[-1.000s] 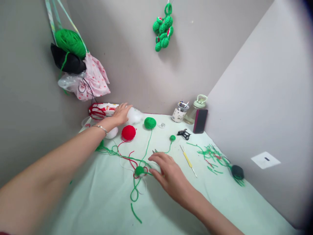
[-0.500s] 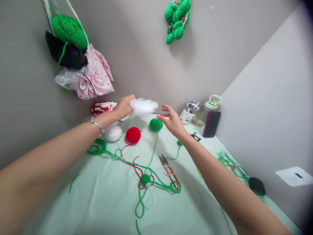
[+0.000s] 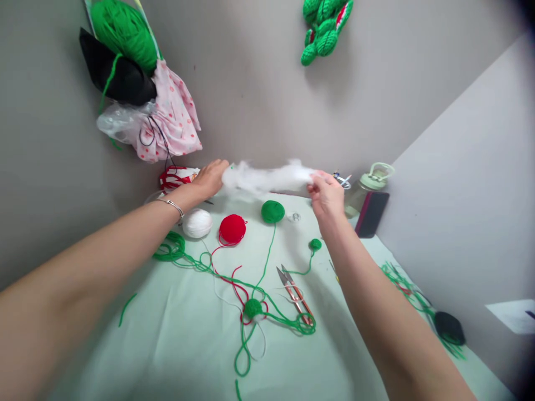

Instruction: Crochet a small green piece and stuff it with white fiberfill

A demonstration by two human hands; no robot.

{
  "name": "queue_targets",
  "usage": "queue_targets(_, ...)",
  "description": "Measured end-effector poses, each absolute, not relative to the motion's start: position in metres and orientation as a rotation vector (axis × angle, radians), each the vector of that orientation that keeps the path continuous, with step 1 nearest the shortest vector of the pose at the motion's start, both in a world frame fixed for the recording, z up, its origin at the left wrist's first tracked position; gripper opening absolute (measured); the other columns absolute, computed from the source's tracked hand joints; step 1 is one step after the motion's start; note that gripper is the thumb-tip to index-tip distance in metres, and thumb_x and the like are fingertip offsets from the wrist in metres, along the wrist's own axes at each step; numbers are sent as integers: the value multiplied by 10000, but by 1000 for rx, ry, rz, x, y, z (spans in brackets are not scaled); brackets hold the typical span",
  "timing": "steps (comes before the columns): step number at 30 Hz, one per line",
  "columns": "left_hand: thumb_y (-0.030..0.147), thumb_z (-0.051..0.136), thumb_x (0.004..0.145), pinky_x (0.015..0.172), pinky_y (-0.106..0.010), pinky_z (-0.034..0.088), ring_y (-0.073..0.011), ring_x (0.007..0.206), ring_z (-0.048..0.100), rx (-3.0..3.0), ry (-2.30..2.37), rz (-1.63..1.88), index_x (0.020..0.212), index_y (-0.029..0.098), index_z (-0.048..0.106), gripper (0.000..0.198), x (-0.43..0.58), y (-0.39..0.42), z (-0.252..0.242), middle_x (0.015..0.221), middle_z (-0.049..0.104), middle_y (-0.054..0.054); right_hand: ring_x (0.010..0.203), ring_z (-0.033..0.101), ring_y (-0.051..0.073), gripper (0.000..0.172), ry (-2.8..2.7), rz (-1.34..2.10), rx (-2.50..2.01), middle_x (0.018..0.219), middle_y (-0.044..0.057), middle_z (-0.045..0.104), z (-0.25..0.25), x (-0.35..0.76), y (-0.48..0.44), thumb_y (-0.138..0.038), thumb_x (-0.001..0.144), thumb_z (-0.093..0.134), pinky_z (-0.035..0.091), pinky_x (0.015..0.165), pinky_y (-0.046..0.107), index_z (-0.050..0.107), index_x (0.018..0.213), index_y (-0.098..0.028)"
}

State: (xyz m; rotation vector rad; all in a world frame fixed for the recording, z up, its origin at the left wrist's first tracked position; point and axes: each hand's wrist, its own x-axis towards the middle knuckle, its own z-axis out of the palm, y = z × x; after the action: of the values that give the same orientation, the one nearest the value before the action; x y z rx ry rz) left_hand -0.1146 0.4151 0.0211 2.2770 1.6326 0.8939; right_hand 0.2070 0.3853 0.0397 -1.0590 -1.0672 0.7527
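A tuft of white stuffing fibre (image 3: 267, 179) is stretched between my two hands above the back of the table. My left hand (image 3: 211, 177) is closed on its left end, and a bracelet circles that wrist. My right hand (image 3: 327, 195) pinches the right end. Below lie a white yarn ball (image 3: 197, 223), a red yarn ball (image 3: 233, 229) and a green yarn ball (image 3: 272, 211). Nearer me is a small green crocheted piece (image 3: 253, 308) with green, red and white strands around it. Thread snips (image 3: 296, 295) rest to its right.
A pink spotted bag (image 3: 175, 120) with green yarn (image 3: 123, 33) hangs at the left wall. Green crocheted figures (image 3: 324, 33) hang above. At the back right stand a bottle (image 3: 371, 186) and a phone (image 3: 373, 214). Yarn scraps (image 3: 403, 287) lie at the right edge.
My right hand has moved right and closed on the fibre, which is now drawn out longer. The left hand still grips its end. The view has shifted slightly.
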Motion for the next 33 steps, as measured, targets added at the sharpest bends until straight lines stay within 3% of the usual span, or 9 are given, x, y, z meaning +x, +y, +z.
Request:
queue_targets(4, 191, 806, 722, 1163, -541, 360, -434, 1389, 496, 2343, 1600, 752, 1276, 173, 632, 581, -98, 405, 33, 1358, 641, -186, 684, 592, 120, 233, -1037, 843, -1049, 771, -29, 653, 35, 202, 378, -299, 696, 781, 531, 655, 274, 594, 822, -237)
queue_targets(8, 325, 880, 693, 1256, -458, 274, -359, 1554, 352, 2525, 1312, 741, 1607, 253, 350, 1059, -57, 385, 48, 1693, 402, -130, 688, 631, 132, 302, -1168, 1037, -1031, 771, -5, 695, 30, 169, 362, -329, 624, 857, 566, 698, 309, 668, 823, -203)
queue_targets(10, 263, 780, 789, 1266, -498, 249, -349, 1532, 399, 2609, 1123, 695, 1629, 206, 307, 966, -37, 379, 50, 1665, 446, -163, 678, 631, 131, 322, -1241, 1094, -1008, 767, 0, 704, 33, 155, 353, -363, 625, 874, 553, 688, 304, 689, 831, -199)
queue_targets(13, 97, 537, 887, 1280, -520, 203, -283, 1323, 603, 2630, 1096, 647, 1391, 230, 599, 525, -22, 379, 47, 1374, 702, -93, 619, 570, 108, 292, -1317, 1095, -990, 677, -23, 667, 43, 146, 338, -332, 609, 882, 493, 633, 270, 708, 800, -195)
queue_targets(18, 35, 531, 853, 1292, -555, 105, -330, 1425, 486, 2535, 1297, 749, 1151, 191, 685, 370, -42, 396, 43, 1282, 701, -126, 557, 487, 90, 260, -1363, 1051, -871, 607, -51, 589, 76, 162, 298, -376, 651, 866, 402, 557, 254, 704, 775, -214)
queue_targets(24, 291, 896, 685, 1245, -690, 133, -496, 1543, 300, 2255, 1396, 828, 1378, 116, 573, 784, -67, 381, 60, 1573, 490, -259, 587, 531, 122, 341, -1471, 1054, -840, 642, -44, 586, 100, 188, 237, -496, 709, 894, 451, 589, 278, 690, 825, -248)
queue_targets(27, 376, 792, 845, 1242, -534, 307, -387, 1528, 402, 2149, 1223, 930, 1424, 171, 559, 657, -48, 340, 73, 1614, 483, -197, 705, 604, 159, 292, -1540, 899, -963, 796, 0, 679, 89, 190, 215, -502, 820, 819, 508, 701, 318, 713, 903, -243)
queue_targets(30, 554, 371, 1078, 1006, -404, 555, -260, 1239, 682, 1944, 982, 958, 1426, 237, 551, 504, -20, 279, 75, 1397, 680, -124, 927, 675, 230, 240, -1675, 662, -1076, 1052, 46, 738, 72, 180, 195, -441, 910, 731, 542, 817, 359, 716, 1067, -260)
queue_targets(33, 674, 563, 975, 857, -414, 604, -283, 1017, 718, 1240, 570, 876, 1081, 190, 707, 515, 3, 218, 63, 1117, 753, -140, 1197, 634, 312, 349, -1898, 368, -1123, 1312, 119, 686, 56, 167, 176, -292, 962, 596, 543, 996, 472, 643, 1306, -256)
